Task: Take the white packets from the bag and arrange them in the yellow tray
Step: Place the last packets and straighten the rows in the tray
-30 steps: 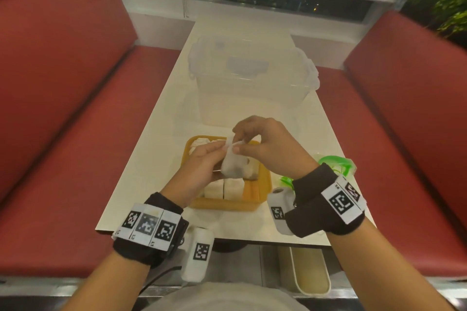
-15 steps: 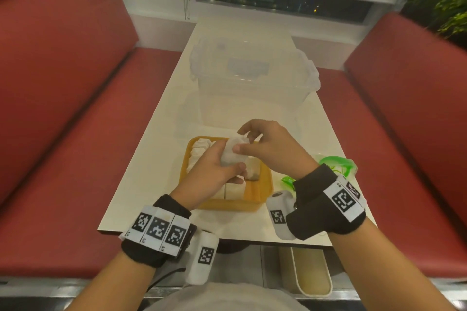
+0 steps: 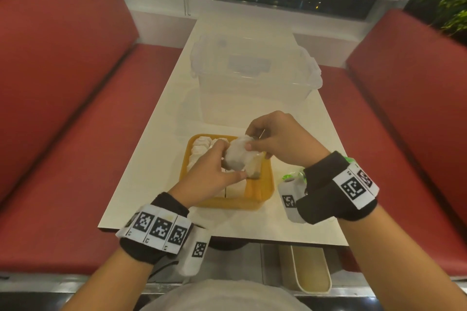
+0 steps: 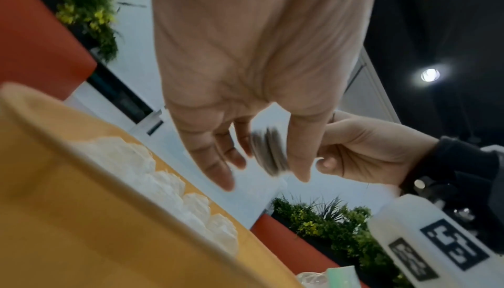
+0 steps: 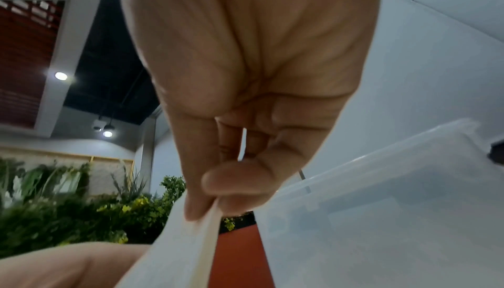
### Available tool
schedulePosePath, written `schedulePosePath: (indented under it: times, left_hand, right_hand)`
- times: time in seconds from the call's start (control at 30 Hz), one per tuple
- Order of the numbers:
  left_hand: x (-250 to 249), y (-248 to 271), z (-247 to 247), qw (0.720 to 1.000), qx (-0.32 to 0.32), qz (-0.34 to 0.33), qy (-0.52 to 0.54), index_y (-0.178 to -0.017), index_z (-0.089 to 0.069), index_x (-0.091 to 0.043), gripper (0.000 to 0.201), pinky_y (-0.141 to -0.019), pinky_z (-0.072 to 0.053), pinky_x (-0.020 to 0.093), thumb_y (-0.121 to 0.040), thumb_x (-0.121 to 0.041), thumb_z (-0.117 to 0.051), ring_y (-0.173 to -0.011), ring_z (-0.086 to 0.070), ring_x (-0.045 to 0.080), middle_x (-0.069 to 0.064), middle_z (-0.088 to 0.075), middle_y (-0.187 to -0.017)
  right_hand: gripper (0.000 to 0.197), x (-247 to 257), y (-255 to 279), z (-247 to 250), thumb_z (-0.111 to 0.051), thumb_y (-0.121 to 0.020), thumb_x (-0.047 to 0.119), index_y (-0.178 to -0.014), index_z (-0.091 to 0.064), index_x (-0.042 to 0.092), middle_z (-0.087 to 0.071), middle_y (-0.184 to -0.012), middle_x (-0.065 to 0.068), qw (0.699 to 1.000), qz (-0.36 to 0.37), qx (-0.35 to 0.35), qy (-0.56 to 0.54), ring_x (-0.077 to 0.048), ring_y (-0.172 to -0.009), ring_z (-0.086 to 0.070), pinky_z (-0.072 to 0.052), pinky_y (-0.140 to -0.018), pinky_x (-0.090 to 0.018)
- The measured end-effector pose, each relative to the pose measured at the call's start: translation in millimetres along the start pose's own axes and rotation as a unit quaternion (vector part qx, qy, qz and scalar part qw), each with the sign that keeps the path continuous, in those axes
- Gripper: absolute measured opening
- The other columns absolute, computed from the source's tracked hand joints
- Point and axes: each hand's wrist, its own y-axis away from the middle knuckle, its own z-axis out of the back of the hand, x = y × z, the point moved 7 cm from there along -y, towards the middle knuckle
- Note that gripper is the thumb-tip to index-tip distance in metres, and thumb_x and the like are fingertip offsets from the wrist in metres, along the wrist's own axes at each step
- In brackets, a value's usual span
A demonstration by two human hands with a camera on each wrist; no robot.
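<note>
- While several white packets (image 3: pixel 199 149) already lie in the yellow tray (image 3: pixel 262 193), its right strip looks unfilled.
- Bag (image 3: pixel 238 156): held above the tray; right hand (image 3: pixel 280 139) pinches its top edge.
- Left hand (image 3: pixel 212 175): fingers curled round the bag's underside.
- Judged partway; packets seemingly left inside.

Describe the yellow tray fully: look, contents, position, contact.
The yellow tray is a shallow, roughly square plastic-looking tray with rounded corners and a raised rim, flat on the white table near its front edge. White packets lie along its left and near sides; the right strip of its floor is bare. Both hands work just above it, hiding the middle.
</note>
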Motion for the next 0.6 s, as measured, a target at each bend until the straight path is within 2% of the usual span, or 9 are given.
schedulePosePath:
  times: [0.07, 0.13, 0.23, 0.3, 0.4, 0.53, 0.6]
  left_hand:
    - [10, 0, 10, 0.999, -0.019, 0.004, -0.042, -0.125, -0.043, -0.021, 0.061, -0.092, -0.049, 0.03, -0.077, -0.027, -0.079, -0.109, -0.053, 0.013, -0.005, -0.051, -0.118]
    - [20, 1, 26, 0.995, -0.056, 0.009, -0.077, -0.135, -0.038, -0.022, 0.073, -0.099, -0.043, 0.031, -0.075, -0.027, -0.08, -0.117, -0.047, 0.012, -0.005, -0.049, -0.125]
    - [35, 4, 50, 0.986, -0.107, 0.035, -0.127, -0.136, -0.041, -0.021, 0.071, -0.103, -0.038, 0.034, -0.076, -0.027, -0.078, -0.125, -0.044, 0.017, -0.001, -0.05, -0.132]
    - [47, 6, 58, 0.981, -0.111, 0.057, -0.15, -0.135, -0.044, -0.021, 0.067, -0.106, -0.037, 0.038, -0.077, -0.029, -0.077, -0.128, -0.043, 0.021, 0.001, -0.05, -0.135]
    - [61, 9, 60, 0.976, -0.103, 0.1, -0.167, -0.137, -0.043, -0.021, 0.069, -0.107, -0.036, 0.04, -0.077, -0.03, -0.076, -0.13, -0.041, 0.025, 0.006, -0.047, -0.139]
    - [74, 12, 54, 0.974, -0.106, 0.156, -0.129, -0.148, -0.028, -0.015, 0.078, -0.106, -0.036, 0.04, -0.083, -0.024, -0.072, -0.132, -0.042, 0.029, 0.012, -0.04, -0.146]
    - [78, 13, 50, 0.976, -0.104, 0.168, -0.091, -0.146, -0.032, -0.014, 0.065, -0.098, -0.042, 0.037, -0.089, -0.017, -0.064, -0.121, -0.05, 0.026, 0.01, -0.049, -0.14]
  right_hand:
    - [0.006, -4, -2, 4, -0.073, -0.082, 0.013, -0.087, -0.071, 0.01, -0.064, -0.077, 0.0, 0.998, 0.01, 0.005, 0.068, -0.003, -0.055, -0.054, -0.04, -0.05, -0.008]
    - [0.009, -13, -6, 2, -0.074, -0.081, 0.015, -0.089, -0.072, 0.01, -0.066, -0.082, -0.003, 0.992, 0.01, 0.025, 0.123, -0.011, -0.067, -0.054, -0.038, -0.057, -0.01]
    - [0.014, -37, -11, -18, -0.074, -0.081, 0.015, -0.094, -0.071, 0.009, -0.065, -0.087, -0.003, 0.978, -0.021, 0.098, 0.183, -0.017, -0.075, -0.055, -0.039, -0.061, -0.016]
    - [0.015, -52, -14, -34, -0.073, -0.081, 0.017, -0.094, -0.069, 0.01, -0.063, -0.088, -0.002, 0.964, -0.042, 0.136, 0.225, -0.02, -0.078, -0.056, -0.04, -0.064, -0.023]
    - [0.02, -66, -18, -48, -0.072, -0.082, 0.024, -0.099, -0.066, 0.015, -0.057, -0.091, 0.0, 0.942, -0.073, 0.156, 0.288, -0.021, -0.081, -0.055, -0.04, -0.065, -0.026]
    - [0.023, -73, -20, -57, -0.07, -0.083, 0.028, -0.102, -0.065, 0.017, -0.055, -0.092, 0.0, 0.924, -0.072, 0.166, 0.337, -0.02, -0.079, -0.052, -0.035, -0.06, -0.025]
    - [0.019, -75, -21, -57, -0.066, -0.085, 0.025, -0.103, -0.066, 0.018, -0.057, -0.095, -0.001, 0.924, -0.069, 0.163, 0.34, -0.021, -0.08, -0.054, -0.037, -0.064, -0.026]
